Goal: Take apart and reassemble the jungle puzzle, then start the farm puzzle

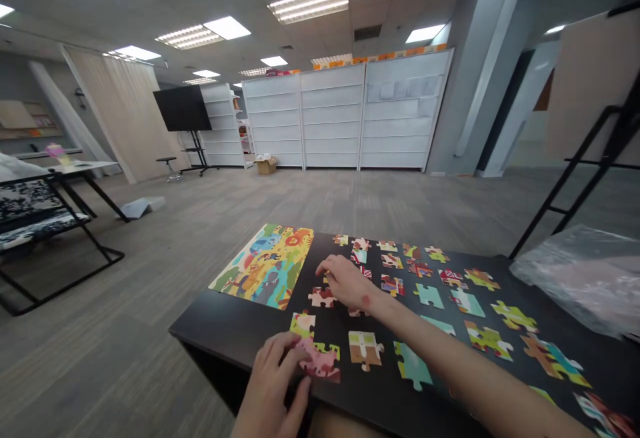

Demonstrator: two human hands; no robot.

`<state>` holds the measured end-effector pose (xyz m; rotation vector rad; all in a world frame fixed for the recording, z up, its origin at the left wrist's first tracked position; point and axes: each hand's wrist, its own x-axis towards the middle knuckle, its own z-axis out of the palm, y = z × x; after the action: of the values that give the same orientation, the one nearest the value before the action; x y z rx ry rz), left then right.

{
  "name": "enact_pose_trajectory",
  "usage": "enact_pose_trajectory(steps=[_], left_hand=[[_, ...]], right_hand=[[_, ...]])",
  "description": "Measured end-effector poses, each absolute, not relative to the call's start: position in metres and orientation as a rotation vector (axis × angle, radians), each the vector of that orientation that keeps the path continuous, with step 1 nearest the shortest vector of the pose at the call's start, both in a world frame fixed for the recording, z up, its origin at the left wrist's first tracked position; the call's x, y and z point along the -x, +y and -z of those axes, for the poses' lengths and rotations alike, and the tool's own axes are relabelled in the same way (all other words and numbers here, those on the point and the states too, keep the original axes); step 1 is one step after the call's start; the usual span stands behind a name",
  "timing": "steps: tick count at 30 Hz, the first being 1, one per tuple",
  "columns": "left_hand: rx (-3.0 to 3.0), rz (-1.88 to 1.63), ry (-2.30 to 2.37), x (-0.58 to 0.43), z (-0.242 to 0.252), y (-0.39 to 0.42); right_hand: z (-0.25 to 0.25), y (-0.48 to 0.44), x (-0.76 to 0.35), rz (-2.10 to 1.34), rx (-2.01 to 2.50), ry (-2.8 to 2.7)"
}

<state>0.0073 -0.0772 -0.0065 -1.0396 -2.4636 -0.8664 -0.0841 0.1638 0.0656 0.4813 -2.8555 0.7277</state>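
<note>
Jigsaw puzzle pieces lie on a black table. My left hand rests at the near edge, its fingertips touching a small joined group of pink and green puzzle pieces; thumb and fingers are apart. Over the upper left of the loose pieces reaches my right hand, fingers stretched out and bent slightly down. A pink and brown puzzle piece lies just below it. Part of another piece is hidden under its fingers. Left of that hand is a colourful animal picture sheet.
Several loose pieces spread right, including a teal piece and a brown crossed piece; my right forearm covers some. Clear plastic wrap lies by the right edge, near a black stand. A chair stands at left.
</note>
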Motion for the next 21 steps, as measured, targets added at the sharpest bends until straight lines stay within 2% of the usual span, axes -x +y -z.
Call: enact_pose_trajectory(steps=[7, 21], left_hand=[[1.031, 0.743, -2.713, 0.006, -0.017, -0.084], [1.038, 0.659, -2.631, 0.003, -0.008, -0.084]], right_hand=[[-0.054, 0.192, 0.083, -0.699, -0.509, -2.912], [-0.05, 0.177, 0.085, -0.63, -0.657, -2.972]])
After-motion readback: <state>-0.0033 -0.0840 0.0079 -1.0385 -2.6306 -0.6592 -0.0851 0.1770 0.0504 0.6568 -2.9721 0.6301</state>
